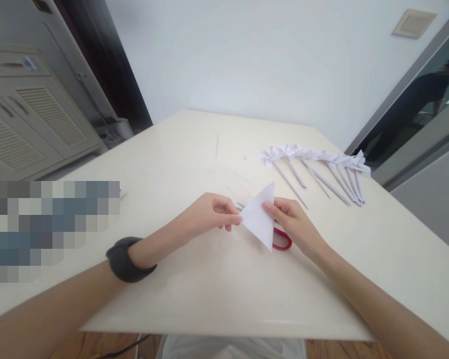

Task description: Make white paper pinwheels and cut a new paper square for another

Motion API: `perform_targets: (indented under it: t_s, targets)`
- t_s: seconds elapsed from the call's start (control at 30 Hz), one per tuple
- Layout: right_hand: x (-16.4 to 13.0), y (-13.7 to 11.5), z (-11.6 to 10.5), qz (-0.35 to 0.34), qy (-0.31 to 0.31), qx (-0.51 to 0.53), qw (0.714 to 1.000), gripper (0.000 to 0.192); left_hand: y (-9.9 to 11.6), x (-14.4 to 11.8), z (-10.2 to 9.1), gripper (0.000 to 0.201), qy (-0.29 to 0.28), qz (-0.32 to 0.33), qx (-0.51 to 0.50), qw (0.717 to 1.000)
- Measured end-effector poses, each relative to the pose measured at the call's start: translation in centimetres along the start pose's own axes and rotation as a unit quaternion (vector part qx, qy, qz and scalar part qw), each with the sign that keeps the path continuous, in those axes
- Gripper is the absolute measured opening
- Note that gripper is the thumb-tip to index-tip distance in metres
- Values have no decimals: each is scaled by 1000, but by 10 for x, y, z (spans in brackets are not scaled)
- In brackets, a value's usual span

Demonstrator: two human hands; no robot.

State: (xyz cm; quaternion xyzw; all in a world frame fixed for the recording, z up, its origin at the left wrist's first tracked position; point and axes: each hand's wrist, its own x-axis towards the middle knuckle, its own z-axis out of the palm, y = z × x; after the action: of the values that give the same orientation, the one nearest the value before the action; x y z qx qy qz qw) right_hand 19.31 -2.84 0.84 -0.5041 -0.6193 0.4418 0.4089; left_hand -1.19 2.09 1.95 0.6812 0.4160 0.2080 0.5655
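Note:
Between my two hands a white paper triangle [260,219] is held up above the table. My left hand [219,212] pinches its left corner between thumb and forefinger. On the opposite side my right hand [290,217] grips the long edge, thumb on the near face and the other fingers behind. Scissors with a red handle [282,240] lie on the table under the paper, their blade tips showing just left of it and the middle hidden. Small paper scraps [249,178] are scattered just beyond the paper.
Several paper pinwheel-like flowers on rolled paper stems [322,169] lie in a row at the back right of the white table [194,294]. A single thin paper roll [217,145] rests farther back. A person in dark clothes [415,99] is visible at the far right.

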Motion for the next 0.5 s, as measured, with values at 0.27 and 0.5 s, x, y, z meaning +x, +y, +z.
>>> perform_targets:
  t_s: [0.27,0.5]
  targets:
    - [1,0,-1,-11,19,29,999,25,4,-2,3,17,-26,-13,1,1000]
    - [0,1,-1,-12,25,21,999,33,12,-4,2,14,-30,-27,3,999]
